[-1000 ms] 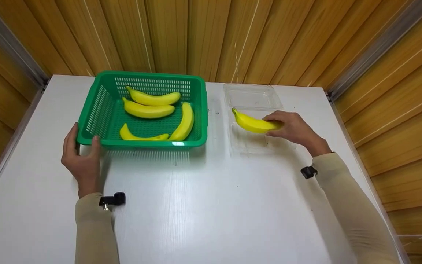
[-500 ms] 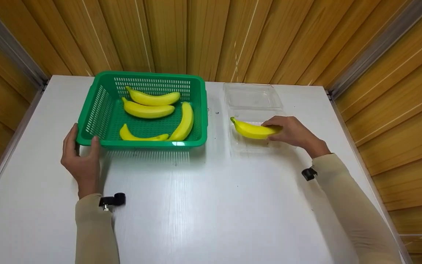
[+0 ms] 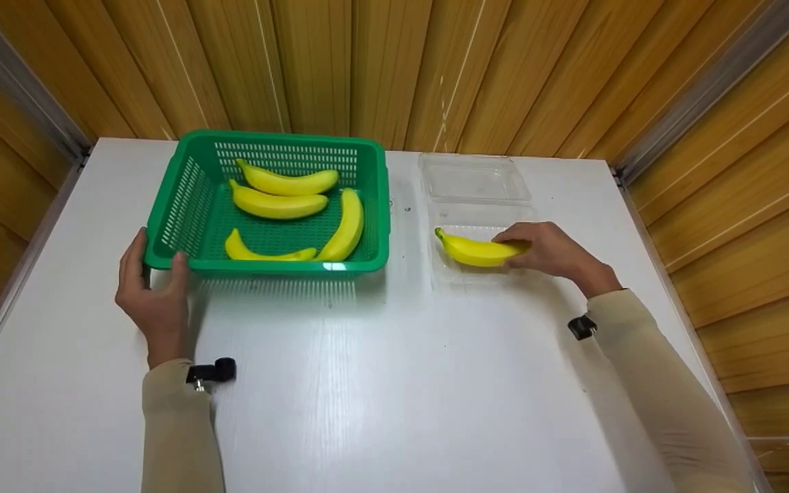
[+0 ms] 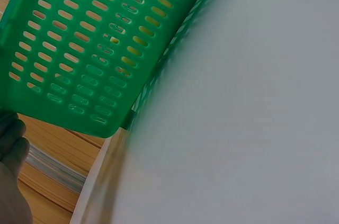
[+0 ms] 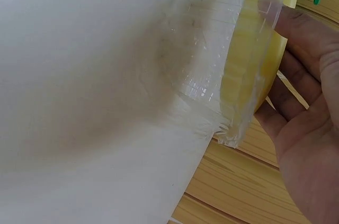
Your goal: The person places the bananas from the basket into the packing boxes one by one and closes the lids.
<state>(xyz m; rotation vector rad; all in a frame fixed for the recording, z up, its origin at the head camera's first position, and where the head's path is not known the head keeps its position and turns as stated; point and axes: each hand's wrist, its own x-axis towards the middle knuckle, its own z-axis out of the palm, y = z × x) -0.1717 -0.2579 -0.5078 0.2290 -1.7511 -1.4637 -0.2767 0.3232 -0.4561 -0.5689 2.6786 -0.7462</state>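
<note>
In the head view my right hand (image 3: 550,252) holds a yellow banana (image 3: 478,252) by its right end, thumb on the near side and fingers on the far side. The banana lies low within the base of a clear plastic clamshell box (image 3: 455,275), its green stem tip pointing left. Through the clear wall in the right wrist view, the banana (image 5: 249,54) shows yellow beside my thumb. My left hand (image 3: 155,294) rests at the near-left corner of a green basket (image 3: 268,266), fingers along its left side and thumb at the front rim. Several bananas (image 3: 279,204) lie inside the basket.
The clamshell's lid (image 3: 474,179) lies folded back behind its base, near the table's far edge. Basket and box stand side by side on a white table (image 3: 381,383). Wood-patterned panels (image 3: 394,75) rise behind the table and at both sides.
My right hand has lowered the banana into the clamshell base, moving slightly toward me. My left hand and the basket have stayed in place.
</note>
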